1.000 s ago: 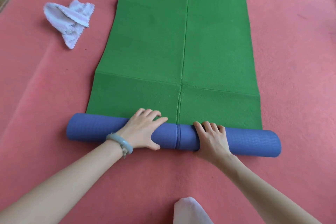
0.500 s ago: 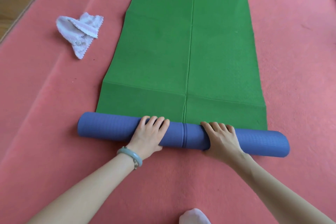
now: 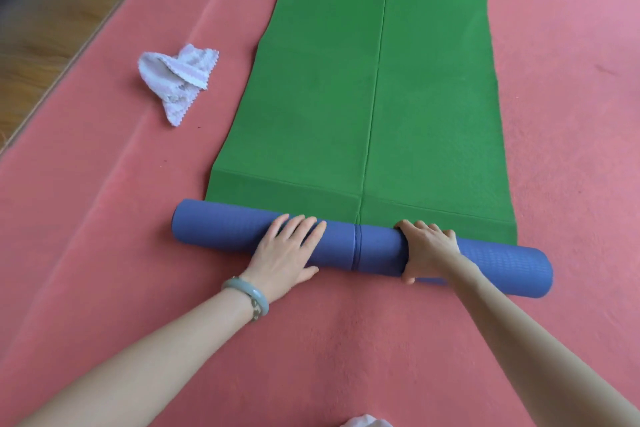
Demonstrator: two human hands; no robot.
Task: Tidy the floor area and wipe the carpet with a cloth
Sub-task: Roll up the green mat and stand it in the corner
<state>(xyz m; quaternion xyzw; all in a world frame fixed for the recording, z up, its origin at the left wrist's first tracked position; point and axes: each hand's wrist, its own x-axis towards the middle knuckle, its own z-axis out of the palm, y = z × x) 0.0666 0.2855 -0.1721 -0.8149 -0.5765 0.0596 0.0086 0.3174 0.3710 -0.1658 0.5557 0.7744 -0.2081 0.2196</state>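
Wooden floor (image 3: pixel 52 31) borders the pink carpet (image 3: pixel 104 218) at left; the crumpled cloth (image 3: pixel 176 80) lies on open carpet, well apart from both hands. The left hand (image 3: pixel 284 253) rests flat with fingers (image 3: pixel 304 229) slightly spread on the blue roll (image 3: pixel 374 246) of the green mat (image 3: pixel 381 97); the right hand (image 3: pixel 429 250) curls over it, thumb underneath.

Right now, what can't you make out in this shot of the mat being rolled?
- Mat: far end cut off by the top edge of the head view.
- Roll: the number of turns is hidden; only its outside shows.
- Right hand: the thumb is mostly hidden behind the roll.
- Left hand: palm pressed down, unseen.
- Floor: blurred, upper left.
- White thing: cut off by the bottom edge.
- Cloth: crumpled, underside hidden.
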